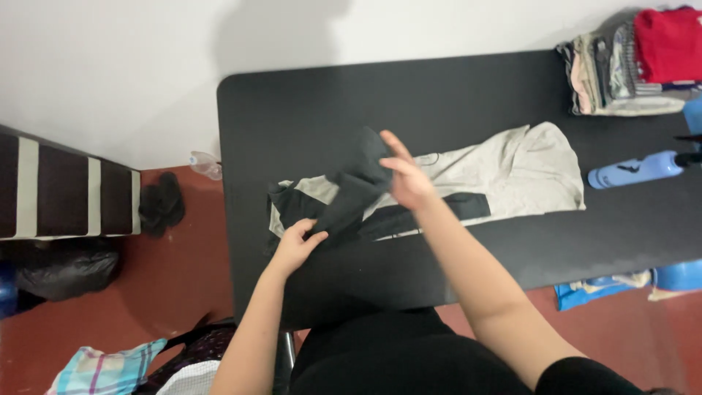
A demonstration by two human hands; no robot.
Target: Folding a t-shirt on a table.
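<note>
Head view, looking down. My left hand [296, 245] is pinched shut on the near end of a dark sleeve [351, 194], thumb and fingers closed over the fabric close to the table's near edge. My right hand [404, 174] is up at the far end of that sleeve, fingers spread and extended; the cloth drapes against the palm side, and I cannot tell whether any finger actually clamps it. The sleeve runs diagonally between the two hands, from near-left up to far-right, lifted off the surface in the middle.

It belongs to a grey and black hooded top [512, 172] lying flat on the black table [307, 102]. The top's long axis runs left to right, hood end off to my right, hem end under my left hand. Right hand is nearer the body of the garment.

Further out: a blue bottle [636, 170] on its side to the right, folded clothes stacked [629, 69] at the far right corner.
</note>
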